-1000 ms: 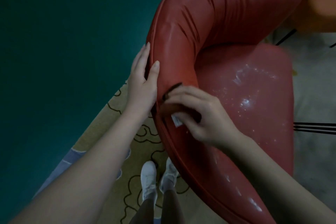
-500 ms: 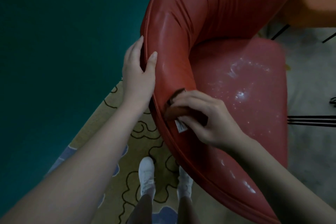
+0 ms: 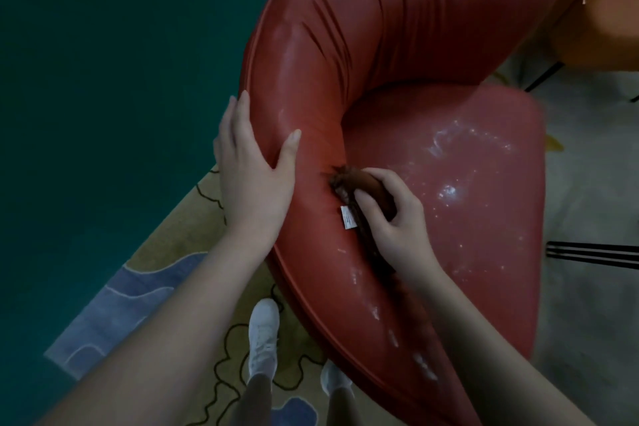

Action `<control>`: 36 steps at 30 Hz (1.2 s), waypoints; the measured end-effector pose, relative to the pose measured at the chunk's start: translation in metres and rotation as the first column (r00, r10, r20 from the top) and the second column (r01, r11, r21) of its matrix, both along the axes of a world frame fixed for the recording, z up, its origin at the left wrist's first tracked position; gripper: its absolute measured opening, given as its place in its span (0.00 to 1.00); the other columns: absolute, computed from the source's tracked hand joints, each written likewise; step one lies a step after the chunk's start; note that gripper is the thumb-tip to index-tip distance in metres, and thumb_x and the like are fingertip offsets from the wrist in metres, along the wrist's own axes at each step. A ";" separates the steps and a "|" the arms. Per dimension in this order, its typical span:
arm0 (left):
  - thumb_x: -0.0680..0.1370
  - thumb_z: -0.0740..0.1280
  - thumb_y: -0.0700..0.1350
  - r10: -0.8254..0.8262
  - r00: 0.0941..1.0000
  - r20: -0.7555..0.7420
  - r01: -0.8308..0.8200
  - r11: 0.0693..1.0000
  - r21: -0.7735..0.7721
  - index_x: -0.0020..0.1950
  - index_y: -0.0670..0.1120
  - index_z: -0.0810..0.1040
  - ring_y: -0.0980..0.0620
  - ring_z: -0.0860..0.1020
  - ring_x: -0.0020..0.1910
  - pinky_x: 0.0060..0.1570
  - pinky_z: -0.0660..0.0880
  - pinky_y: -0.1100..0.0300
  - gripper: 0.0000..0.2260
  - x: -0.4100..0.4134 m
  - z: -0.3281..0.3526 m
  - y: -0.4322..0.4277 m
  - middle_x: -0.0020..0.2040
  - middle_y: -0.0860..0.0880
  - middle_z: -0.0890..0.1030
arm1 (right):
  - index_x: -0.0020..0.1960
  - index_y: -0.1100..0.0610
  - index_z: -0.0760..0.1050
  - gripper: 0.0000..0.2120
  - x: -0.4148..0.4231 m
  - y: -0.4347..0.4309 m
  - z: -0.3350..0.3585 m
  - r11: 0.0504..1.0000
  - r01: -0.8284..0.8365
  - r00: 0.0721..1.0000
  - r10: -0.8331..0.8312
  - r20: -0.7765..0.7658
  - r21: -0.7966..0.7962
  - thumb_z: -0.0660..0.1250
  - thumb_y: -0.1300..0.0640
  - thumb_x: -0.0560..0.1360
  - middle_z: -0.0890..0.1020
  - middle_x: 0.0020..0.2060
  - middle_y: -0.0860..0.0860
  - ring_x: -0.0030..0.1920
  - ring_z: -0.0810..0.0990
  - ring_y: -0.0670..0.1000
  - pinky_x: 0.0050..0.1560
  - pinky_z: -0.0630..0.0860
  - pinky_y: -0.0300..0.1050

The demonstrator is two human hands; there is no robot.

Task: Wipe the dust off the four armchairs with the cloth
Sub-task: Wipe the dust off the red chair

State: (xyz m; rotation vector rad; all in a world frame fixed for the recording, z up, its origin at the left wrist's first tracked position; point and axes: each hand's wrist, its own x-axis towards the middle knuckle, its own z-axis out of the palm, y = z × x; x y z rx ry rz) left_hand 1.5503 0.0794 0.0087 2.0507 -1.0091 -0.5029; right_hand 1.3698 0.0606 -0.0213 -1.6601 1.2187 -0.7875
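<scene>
A red glossy armchair (image 3: 397,55) with a curved backrest fills the middle of the head view; white dust specks lie on its seat (image 3: 460,162) and along the lower rim. My left hand (image 3: 250,169) rests on the outer edge of the backrest, fingers straight down the back and thumb on the top. My right hand (image 3: 394,218) grips a brown cloth (image 3: 363,185) with a white label and presses it against the inner side of the backrest, near the seat's back corner.
An orange armchair (image 3: 608,10) stands at the top right. A dark green wall (image 3: 103,79) is at the left. A patterned rug (image 3: 166,287) lies under my white shoes (image 3: 263,332). Thin black legs (image 3: 594,251) cross the floor at right.
My right hand has slid the cloth from the top of the backrest down its inner side toward the seat. My left hand has stayed on the outer edge.
</scene>
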 end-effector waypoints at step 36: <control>0.74 0.67 0.59 0.137 0.978 0.158 -0.149 0.987 0.065 0.78 0.54 0.62 0.57 0.65 0.74 0.75 0.62 0.50 0.34 -0.010 0.004 -0.003 0.75 0.56 0.66 | 0.56 0.49 0.72 0.07 -0.033 0.001 -0.240 0.797 -0.234 0.946 0.319 -0.057 0.557 0.63 0.59 0.80 0.80 0.54 0.52 0.56 0.78 0.52 0.57 0.73 0.45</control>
